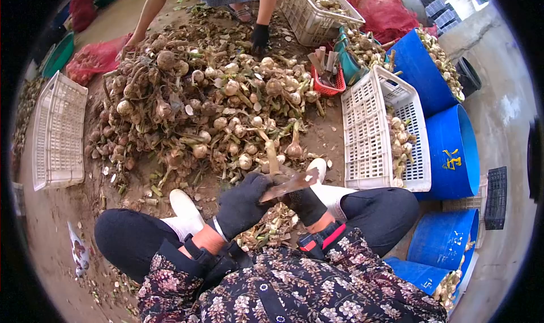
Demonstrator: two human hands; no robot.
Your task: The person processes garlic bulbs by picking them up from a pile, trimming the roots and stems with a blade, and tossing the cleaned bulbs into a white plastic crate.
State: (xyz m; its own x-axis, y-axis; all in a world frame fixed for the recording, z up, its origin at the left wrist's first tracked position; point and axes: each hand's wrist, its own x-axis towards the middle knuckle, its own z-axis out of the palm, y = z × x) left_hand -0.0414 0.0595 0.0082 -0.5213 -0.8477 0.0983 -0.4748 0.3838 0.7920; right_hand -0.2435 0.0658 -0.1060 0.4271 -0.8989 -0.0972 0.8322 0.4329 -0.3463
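My left hand (243, 204), in a dark glove, is closed at the narrow end of a knife (290, 187). The broad, dirty blade points right and crosses in front of my right hand (306, 203). That hand, also gloved, is closed around a garlic plant whose thick pale stem (272, 156) sticks up between the hands. Its bulb is hidden. Just beyond lies a large heap of garlic (226, 108) with roots and stems. Cut bits (275, 224) lie on the ground below my hands.
A white crate (362, 136) with garlic stands right, beside blue barrels (447, 153). A red basket (328, 85) holds several tools. Another white crate (59, 130) is left. Across the heap, a person's gloved hand (260, 37) touches the garlic. My legs flank the work spot.
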